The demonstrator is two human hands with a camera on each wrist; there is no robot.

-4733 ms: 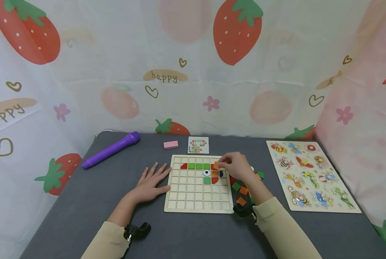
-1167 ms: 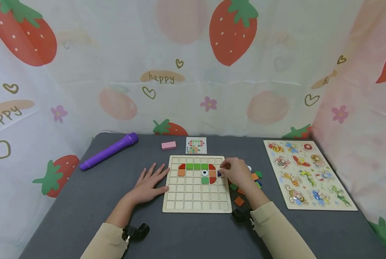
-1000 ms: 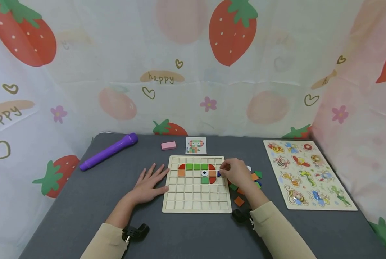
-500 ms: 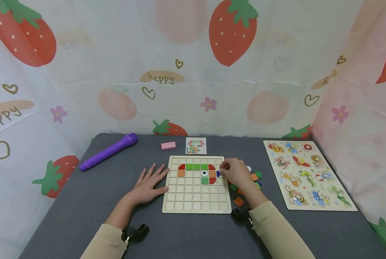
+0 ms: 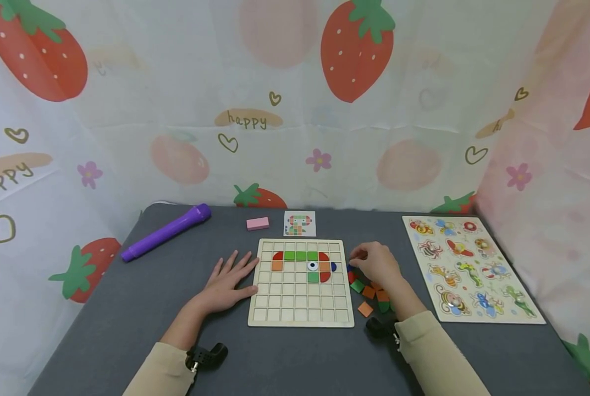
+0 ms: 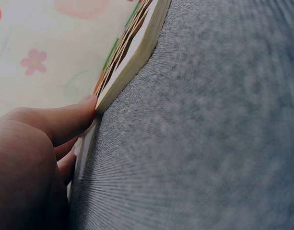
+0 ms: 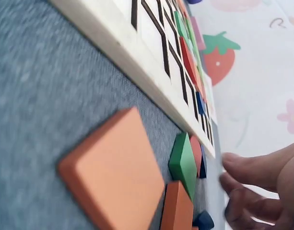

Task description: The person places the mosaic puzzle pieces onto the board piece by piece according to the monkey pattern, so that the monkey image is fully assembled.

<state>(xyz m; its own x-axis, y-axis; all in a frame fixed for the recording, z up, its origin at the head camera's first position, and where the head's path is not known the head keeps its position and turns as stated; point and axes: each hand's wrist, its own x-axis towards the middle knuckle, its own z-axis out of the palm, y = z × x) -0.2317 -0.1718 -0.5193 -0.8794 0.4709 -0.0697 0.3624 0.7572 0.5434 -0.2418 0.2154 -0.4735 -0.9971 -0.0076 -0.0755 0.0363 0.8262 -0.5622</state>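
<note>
On grey cloth [image 5: 299, 360], strawberry-print curtain [image 5: 196, 66] behind, left hand [image 5: 229, 283] touching gridded board [image 5: 295, 300], grip wide, right hand [image 5: 378, 265], grip loosely parted

An orange square tile [image 7: 118, 172] lies nearest on the grey worktop [image 7: 36, 120], beside the gridded wooden board [image 7: 120, 50]; a green tile [image 7: 185, 165] and the right hand [image 7: 262, 187], fingers bent, are farther off.

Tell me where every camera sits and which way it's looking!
Head: on the head, facing forward, down at the board and loose tiles; left fingers, right fingers and sleeves show.
Left wrist: on that wrist, looking along the board's edge and tabletop; left fingers show.
Right wrist: on that wrist, looking across loose tiles toward the board; right fingers show.
Head and right wrist share the board and loose tiles.
</note>
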